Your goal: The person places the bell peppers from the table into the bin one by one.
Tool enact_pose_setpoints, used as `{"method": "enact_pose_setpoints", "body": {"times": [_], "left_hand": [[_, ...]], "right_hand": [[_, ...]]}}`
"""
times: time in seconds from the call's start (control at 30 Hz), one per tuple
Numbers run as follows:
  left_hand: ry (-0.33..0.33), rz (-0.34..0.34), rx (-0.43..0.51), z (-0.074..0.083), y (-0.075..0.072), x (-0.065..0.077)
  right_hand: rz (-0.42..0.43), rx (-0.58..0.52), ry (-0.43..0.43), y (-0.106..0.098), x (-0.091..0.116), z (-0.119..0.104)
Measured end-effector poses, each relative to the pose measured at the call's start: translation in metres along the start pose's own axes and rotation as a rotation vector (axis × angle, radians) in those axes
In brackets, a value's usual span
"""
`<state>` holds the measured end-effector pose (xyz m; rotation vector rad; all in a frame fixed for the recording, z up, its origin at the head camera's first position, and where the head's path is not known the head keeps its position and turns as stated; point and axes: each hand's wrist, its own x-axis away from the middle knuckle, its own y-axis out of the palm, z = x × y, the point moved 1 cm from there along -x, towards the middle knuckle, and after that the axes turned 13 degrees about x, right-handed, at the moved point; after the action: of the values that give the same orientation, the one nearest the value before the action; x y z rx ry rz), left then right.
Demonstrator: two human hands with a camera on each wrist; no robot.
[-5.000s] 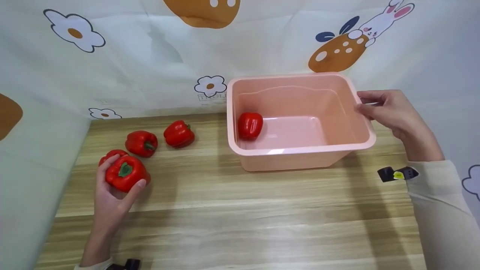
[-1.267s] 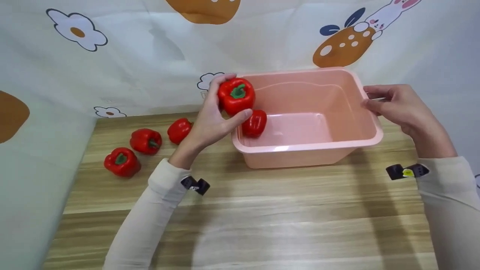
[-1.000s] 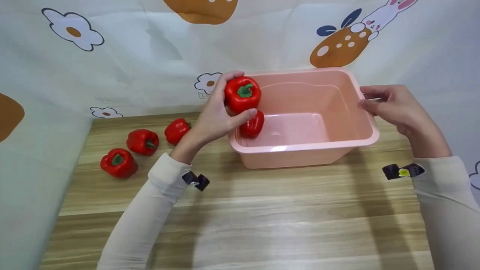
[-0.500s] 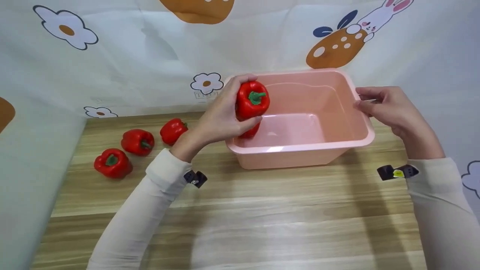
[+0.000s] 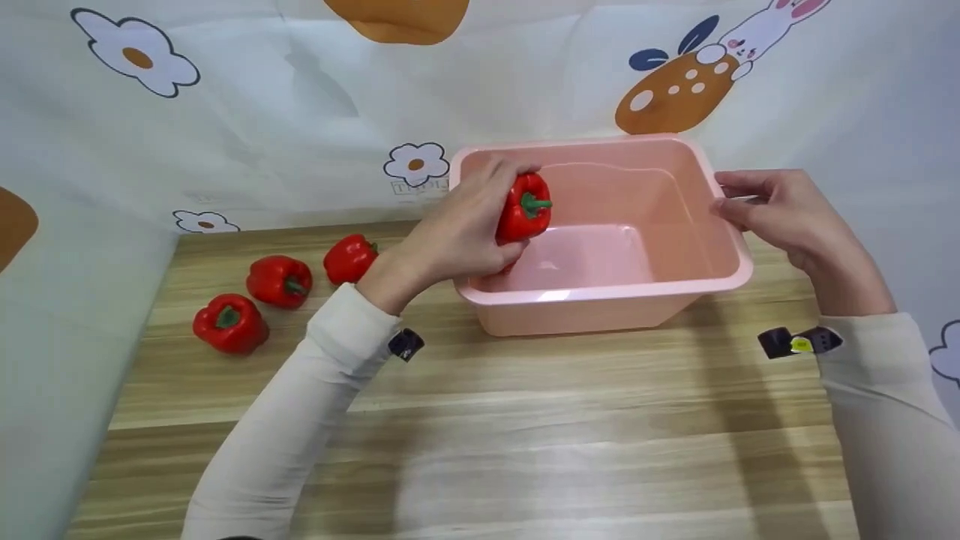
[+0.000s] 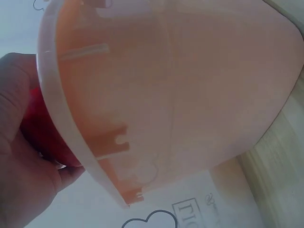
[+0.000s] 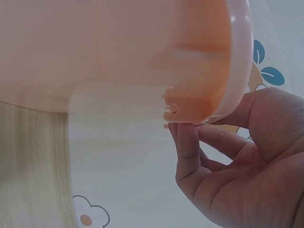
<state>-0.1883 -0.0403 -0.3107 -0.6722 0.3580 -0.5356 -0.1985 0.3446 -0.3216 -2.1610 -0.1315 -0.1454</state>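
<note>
My left hand grips a red bell pepper with a green stem, over the left part of a pink plastic bin. In the left wrist view the held pepper shows beyond the bin's rim. Another pepper lies inside the bin, almost wholly hidden behind that hand. At the bin's right rim my right hand pinches the edge between thumb and fingers; the right wrist view shows its fingers bent under the rim.
Three more red bell peppers lie on the wooden table left of the bin: a front one, a middle one and one near the left forearm. A printed curtain hangs behind the bin.
My left hand took a pepper from the group at left, carried it right to the bin, and has lately moved further in over it. The right hand has stayed at the rim.
</note>
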Motion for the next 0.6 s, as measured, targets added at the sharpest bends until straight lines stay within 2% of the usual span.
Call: {"method": "enact_pose_setpoints", "body": {"times": [0.17, 0.3, 0.4, 0.6], "left_hand": [[-0.036, -0.031, -0.078, 0.0028, 0.0003, -0.0021], [-0.023, -0.048, -0.08, 0.0029, 0.0012, -0.0017], [0.007, -0.046, -0.055, 0.0039, 0.0023, -0.0029], [0.094, 0.028, 0.014, 0.0081, -0.0034, -0.0002]], "right_hand": [[-0.014, 0.004, 0.003, 0.0001, 0.0003, -0.0018], [-0.018, 0.006, 0.0, 0.0007, 0.0013, -0.0038], [-0.006, 0.016, 0.001, -0.0003, 0.0029, -0.0031], [-0.008, 0.017, -0.007, -0.0022, 0.0025, -0.0007]]}}
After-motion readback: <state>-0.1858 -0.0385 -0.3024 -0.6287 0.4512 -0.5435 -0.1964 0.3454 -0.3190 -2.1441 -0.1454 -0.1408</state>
